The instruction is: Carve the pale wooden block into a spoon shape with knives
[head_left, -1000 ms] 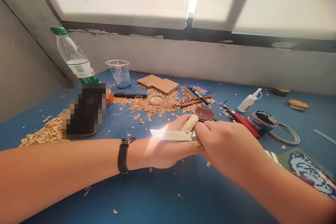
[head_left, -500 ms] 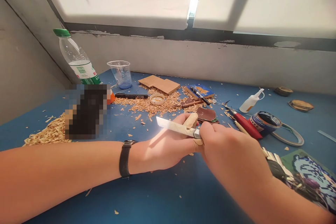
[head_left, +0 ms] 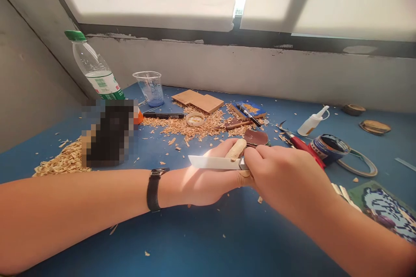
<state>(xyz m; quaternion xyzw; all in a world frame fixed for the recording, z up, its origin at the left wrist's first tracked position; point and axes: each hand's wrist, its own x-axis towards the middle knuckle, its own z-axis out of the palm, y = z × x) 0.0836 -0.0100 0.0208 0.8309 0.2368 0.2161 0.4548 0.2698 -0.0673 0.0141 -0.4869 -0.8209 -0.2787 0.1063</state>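
My left hand (head_left: 208, 186), with a black watch strap (head_left: 154, 190) on its wrist, is closed around a small pale piece of wood (head_left: 236, 149). The wood's rounded upper end sticks up past the fingers. In my right hand (head_left: 282, 173) is a knife (head_left: 214, 162), its handle hidden in the fist. The broad, bright blade points left, lying across the near side of the wood and over my left hand. Both hands meet above the blue table, my right fingers close against my left thumb.
Wood shavings (head_left: 195, 130) and flat wooden boards (head_left: 198, 100) lie behind my hands. A bottle (head_left: 97, 69) and a plastic cup (head_left: 148, 88) stand at left. Rightward are a glue bottle (head_left: 313, 122), a blue jar (head_left: 329, 147), a tape ring (head_left: 360, 164) and a red-handled tool (head_left: 302, 146).
The knife blade has turned from slanting down to the right to nearly level, its tip a little lower and further left. My right wrist and forearm have risen slightly.
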